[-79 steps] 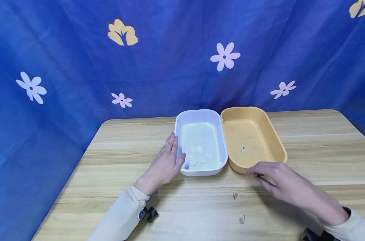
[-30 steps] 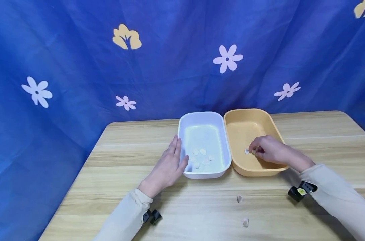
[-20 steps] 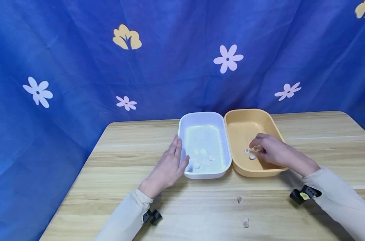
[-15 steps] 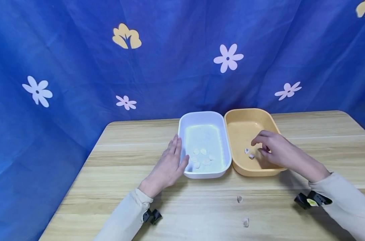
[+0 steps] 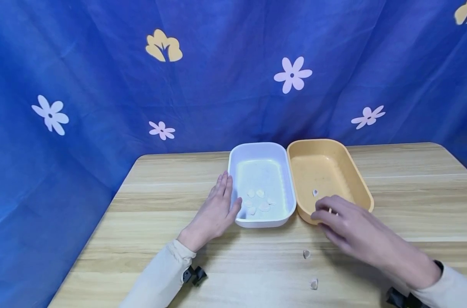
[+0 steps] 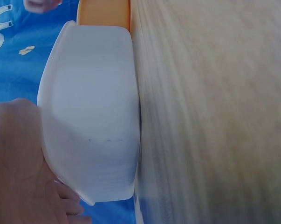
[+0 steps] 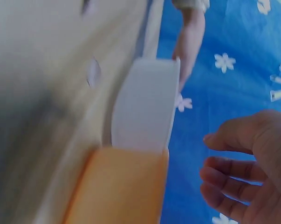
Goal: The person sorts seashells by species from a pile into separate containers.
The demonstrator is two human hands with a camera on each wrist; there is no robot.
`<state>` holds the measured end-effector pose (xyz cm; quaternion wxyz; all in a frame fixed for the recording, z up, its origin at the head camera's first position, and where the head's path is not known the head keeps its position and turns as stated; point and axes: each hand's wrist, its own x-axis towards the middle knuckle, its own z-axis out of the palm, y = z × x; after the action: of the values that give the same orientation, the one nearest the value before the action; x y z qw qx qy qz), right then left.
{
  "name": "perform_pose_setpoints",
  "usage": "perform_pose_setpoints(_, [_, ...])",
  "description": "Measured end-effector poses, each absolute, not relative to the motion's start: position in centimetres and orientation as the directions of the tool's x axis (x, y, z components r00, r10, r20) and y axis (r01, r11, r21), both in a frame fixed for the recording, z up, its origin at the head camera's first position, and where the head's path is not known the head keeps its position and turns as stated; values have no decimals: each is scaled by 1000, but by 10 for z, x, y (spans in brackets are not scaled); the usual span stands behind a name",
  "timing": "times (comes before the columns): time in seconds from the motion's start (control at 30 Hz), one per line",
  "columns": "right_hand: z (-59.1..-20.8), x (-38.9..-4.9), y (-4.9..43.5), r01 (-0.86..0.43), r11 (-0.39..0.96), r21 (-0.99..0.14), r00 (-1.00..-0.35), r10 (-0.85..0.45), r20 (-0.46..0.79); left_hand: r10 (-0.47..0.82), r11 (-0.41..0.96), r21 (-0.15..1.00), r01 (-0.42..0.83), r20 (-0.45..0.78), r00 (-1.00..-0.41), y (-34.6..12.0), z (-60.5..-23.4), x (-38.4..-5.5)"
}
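Observation:
My left hand (image 5: 212,211) rests with straight fingers against the left rim of a white plastic tub (image 5: 256,149). Several pale, shell-like pieces (image 5: 264,207) lie on that tub's floor. Above the front rim of the orange tub (image 5: 318,147) is my right hand (image 5: 356,229), its fingers loosely bent. In the right wrist view, nothing sits between the fingertips of the right hand (image 7: 252,168). One small pinkish-brown shell (image 5: 315,192) shows inside the orange tub; my right hand covers part of its front. Two similar bits, a shell (image 5: 306,254) and another shell (image 5: 314,284), lie on the table.
Both tubs stand side by side near the back of a wood-grain table (image 5: 171,184). A blue curtain (image 5: 225,85) with flower prints hangs behind. Each wrist wears a black camera, the left camera (image 5: 194,276) just over the tabletop.
My right hand brought a pinched shell into the orange tub and released it beside the first one. It has since drawn back toward the front rim. My left hand stays against the white tub.

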<state>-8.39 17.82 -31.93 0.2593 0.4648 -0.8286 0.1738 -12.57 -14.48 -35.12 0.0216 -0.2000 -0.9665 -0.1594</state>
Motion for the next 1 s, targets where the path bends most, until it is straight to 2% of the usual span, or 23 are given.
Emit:
perform_pose_setpoints(0.2, [-334, -53, 163, -886, 461, -47, -421, -760, 496, 376, 876, 297, 381, 78, -923, -145, -350, -126])
perform_pose_setpoints(0.33, [-343, -37, 155, -871, 479, -113, -486, -802, 349, 376, 876, 293, 383, 84, -923, -146, -350, -126])
perform_pose_setpoints(0.43, [-349, -30, 152, -881, 457, -125, -473, -838, 273, 379, 875, 291, 388, 89, -921, -145, -350, -126])
perform_pose_setpoints(0.53, [-353, -27, 152, -906, 411, -105, -424, -877, 225, 381, 875, 290, 389, 86, -921, -145, -350, -126])
perform_pose_setpoints(0.57, [-355, -26, 151, -913, 397, -94, -408, -886, 220, 381, 875, 290, 389, 85, -921, -145, -350, -126])
perform_pose_setpoints(0.8, [-366, -25, 149, -914, 391, -106, -405, -889, 214, 382, 875, 292, 386, 72, -921, -144, -349, -127])
perform_pose_setpoints(1.0, [-372, -25, 151, -924, 377, -63, -377, -872, 314, 380, 874, 299, 382, 69, -922, -145, -350, -127])
